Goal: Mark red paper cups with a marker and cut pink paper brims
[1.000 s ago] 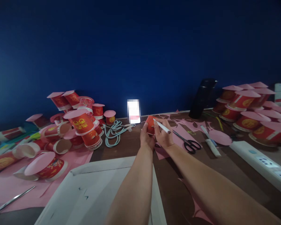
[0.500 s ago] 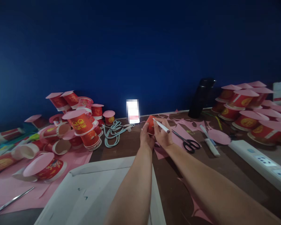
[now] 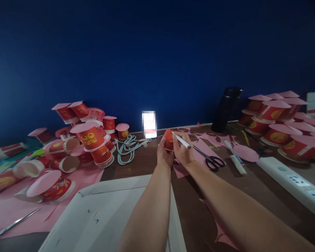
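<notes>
Cup [image 3: 168, 138] jutting from left grip [image 3: 163, 154], pen [image 3: 183, 141] in right grip [image 3: 184, 154]

The held piece [image 3: 169, 135] is orange-red, the pen [image 3: 182, 140] white. Gold characters mark the red stacked cup [image 3: 90, 139]. The wall [image 3: 157, 52] is deep blue, the counter [image 3: 124, 171] brown.

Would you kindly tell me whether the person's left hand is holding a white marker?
No, the right hand holds the white marker, while the left hand holds a red paper cup.
</notes>
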Motion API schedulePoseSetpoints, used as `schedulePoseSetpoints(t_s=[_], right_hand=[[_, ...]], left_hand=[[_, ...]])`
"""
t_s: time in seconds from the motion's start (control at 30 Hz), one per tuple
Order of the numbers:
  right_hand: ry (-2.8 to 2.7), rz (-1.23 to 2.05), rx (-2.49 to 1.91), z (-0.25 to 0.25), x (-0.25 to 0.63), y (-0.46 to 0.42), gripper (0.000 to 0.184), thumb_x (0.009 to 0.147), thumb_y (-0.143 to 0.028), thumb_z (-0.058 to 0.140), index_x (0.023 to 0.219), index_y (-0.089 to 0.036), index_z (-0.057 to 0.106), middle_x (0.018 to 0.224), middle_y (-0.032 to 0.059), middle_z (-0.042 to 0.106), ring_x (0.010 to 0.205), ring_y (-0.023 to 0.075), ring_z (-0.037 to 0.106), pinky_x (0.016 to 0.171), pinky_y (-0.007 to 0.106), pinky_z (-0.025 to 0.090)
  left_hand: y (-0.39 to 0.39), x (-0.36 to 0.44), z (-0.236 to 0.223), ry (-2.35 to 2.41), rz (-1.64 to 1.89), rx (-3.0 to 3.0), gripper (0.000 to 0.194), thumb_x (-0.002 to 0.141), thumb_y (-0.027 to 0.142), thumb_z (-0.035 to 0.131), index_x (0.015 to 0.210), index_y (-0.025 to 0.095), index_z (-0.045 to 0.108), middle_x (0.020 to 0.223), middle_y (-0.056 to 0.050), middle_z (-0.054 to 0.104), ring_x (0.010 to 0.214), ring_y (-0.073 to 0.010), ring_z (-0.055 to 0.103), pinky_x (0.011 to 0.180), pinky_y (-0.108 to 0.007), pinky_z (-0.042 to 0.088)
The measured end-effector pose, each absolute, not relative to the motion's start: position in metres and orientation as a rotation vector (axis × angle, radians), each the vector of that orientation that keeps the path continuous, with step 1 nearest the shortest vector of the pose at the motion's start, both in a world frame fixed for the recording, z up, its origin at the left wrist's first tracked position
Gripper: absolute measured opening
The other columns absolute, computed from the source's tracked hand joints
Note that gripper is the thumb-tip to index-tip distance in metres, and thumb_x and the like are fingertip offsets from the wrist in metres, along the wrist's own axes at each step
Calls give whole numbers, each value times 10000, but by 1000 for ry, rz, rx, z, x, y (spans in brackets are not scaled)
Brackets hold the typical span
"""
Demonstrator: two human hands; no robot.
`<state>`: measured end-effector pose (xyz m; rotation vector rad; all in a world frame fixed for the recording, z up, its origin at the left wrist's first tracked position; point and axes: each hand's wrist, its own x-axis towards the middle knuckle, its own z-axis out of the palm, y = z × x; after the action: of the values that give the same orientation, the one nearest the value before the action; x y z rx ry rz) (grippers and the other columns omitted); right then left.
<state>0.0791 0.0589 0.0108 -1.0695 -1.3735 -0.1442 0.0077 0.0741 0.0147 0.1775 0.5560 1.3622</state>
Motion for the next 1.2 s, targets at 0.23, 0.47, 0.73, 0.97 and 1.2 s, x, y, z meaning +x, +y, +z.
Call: schedulePoseSetpoints(t_s=[0.23,0.47,0.73,0.97,1.2], right_hand=[[-1369,-191,-1052,13,79,58,157,902,-268,504,1003,-169,573,917,91,636,864,192,617,793,353,512],[-1376,-174,-1062,12,79,59,162,903,-311,498,980,-189,572,906,79,641,844,193,615,769,357,518],[-1373,-174,-1057,12,78,58,145,892,-304,507,965,-196,571,908,80,631,847,196,611,771,363,525],[-1380,-162,-1064,12,78,58,151,896,-316,499,956,-196,568,902,79,625,841,195,613,770,363,524],[-1341,-126,-1058,11,78,59,186,906,-324,487,1019,-191,551,953,92,611,885,200,607,803,382,520]], left_hand=[[77,8,12,525,1362,168,152,784,231,596,900,145,645,853,-59,686,782,-145,661,788,-258,510],[75,7,15,575,1340,133,135,763,242,619,861,152,640,814,-45,674,732,-135,652,743,-248,513],[73,6,15,559,1341,158,137,775,269,601,847,159,640,779,-41,667,714,-140,648,709,-248,521],[74,6,13,586,1325,147,149,776,283,608,851,160,644,803,-47,665,755,-151,653,721,-251,522],[74,7,15,508,1352,122,134,799,239,577,864,129,622,817,-61,667,729,-128,644,765,-244,514]])
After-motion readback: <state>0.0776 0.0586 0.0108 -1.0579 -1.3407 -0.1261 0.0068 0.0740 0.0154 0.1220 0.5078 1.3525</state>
